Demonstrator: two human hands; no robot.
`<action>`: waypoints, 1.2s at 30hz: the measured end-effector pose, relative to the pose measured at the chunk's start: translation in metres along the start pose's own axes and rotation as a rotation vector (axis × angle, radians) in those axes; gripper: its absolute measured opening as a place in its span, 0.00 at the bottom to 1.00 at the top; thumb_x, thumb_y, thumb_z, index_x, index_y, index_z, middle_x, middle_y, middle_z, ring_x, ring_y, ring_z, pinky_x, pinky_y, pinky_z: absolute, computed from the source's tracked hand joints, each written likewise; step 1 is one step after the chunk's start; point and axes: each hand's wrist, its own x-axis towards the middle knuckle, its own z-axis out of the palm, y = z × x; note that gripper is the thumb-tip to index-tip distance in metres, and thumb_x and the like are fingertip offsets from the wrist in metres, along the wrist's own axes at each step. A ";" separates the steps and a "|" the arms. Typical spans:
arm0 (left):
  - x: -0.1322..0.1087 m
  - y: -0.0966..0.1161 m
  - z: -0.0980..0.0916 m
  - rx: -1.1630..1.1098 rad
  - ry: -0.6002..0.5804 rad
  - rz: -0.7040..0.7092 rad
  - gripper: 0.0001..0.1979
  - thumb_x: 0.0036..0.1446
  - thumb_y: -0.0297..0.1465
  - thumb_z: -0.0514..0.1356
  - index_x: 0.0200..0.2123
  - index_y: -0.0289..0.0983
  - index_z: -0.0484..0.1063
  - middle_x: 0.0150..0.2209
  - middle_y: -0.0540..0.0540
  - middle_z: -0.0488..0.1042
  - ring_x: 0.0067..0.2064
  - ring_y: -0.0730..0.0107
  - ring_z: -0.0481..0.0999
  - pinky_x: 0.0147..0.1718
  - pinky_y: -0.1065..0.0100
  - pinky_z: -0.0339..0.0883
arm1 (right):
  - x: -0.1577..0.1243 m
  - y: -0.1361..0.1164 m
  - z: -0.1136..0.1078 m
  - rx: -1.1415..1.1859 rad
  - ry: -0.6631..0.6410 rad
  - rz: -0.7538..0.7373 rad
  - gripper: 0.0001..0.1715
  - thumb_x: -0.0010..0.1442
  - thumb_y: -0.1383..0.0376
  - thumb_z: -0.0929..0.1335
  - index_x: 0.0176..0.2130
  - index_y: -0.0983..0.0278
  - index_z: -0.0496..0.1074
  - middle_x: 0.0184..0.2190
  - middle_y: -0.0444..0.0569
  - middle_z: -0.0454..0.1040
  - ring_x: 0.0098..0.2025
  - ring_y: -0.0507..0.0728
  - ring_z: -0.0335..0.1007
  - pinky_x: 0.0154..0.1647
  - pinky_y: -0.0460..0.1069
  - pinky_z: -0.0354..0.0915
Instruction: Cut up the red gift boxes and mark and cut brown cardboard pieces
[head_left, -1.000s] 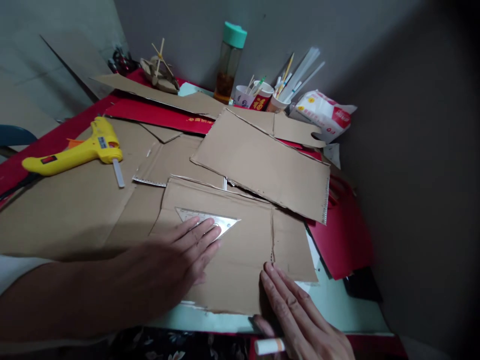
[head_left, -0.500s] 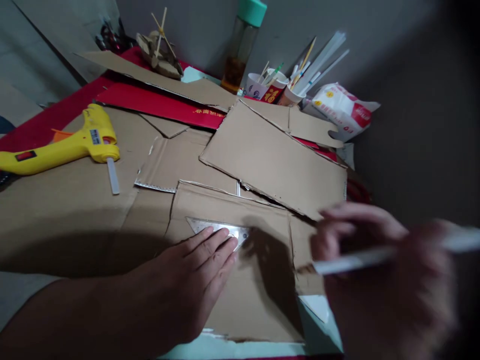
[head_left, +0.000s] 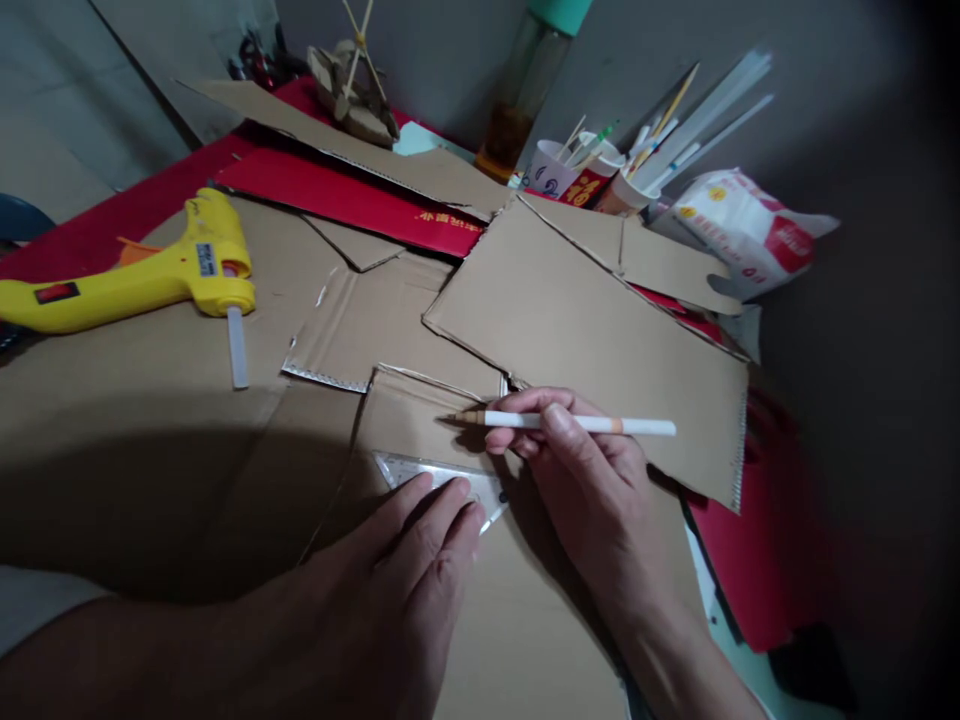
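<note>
My left hand (head_left: 431, 545) lies with its fingers stretched out on a clear triangular set square (head_left: 491, 492). The set square rests flat on a brown cardboard sheet (head_left: 525, 620). Between the thumb and fingers of my right hand (head_left: 589, 475) is a slim white pen (head_left: 645, 427) with an orange band and a tan, pointed tip. It lies nearly level, tip to the left, just above the set square's long edge. Whether the tip touches the cardboard I cannot tell.
A yellow glue gun (head_left: 161, 275) with a glue stick lies at the left. More cardboard (head_left: 592, 330) overlaps behind my hands, over a red sheet (head_left: 360, 205). At the back are a bottle (head_left: 521, 90), paper cups (head_left: 550, 170) and a tissue pack (head_left: 742, 230).
My right hand has swung left and inward with the pen, from the right side to above the set square. My left hand stays on the set square. The view has shifted slightly.
</note>
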 end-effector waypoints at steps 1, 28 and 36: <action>-0.003 0.002 0.002 -0.009 -0.009 -0.022 0.23 0.60 0.27 0.51 0.55 0.31 0.74 0.60 0.38 0.73 0.64 0.54 0.68 0.63 0.55 0.63 | -0.001 0.000 0.001 -0.002 -0.003 0.001 0.11 0.68 0.59 0.68 0.42 0.62 0.78 0.36 0.46 0.77 0.38 0.53 0.76 0.43 0.47 0.71; -0.008 0.004 0.006 -0.187 -0.039 -0.119 0.24 0.59 0.29 0.52 0.57 0.30 0.73 0.64 0.33 0.67 0.65 0.46 0.67 0.55 0.52 0.74 | 0.001 -0.010 0.014 -0.162 -0.074 0.059 0.06 0.65 0.60 0.71 0.40 0.59 0.78 0.35 0.45 0.81 0.38 0.52 0.77 0.38 0.44 0.72; -0.012 0.019 0.024 -0.133 0.049 -0.181 0.22 0.57 0.25 0.54 0.54 0.38 0.76 0.59 0.42 0.74 0.60 0.50 0.73 0.58 0.50 0.72 | 0.008 -0.019 0.032 -0.342 -0.134 -0.011 0.05 0.64 0.62 0.72 0.38 0.61 0.78 0.36 0.46 0.81 0.36 0.52 0.78 0.35 0.43 0.72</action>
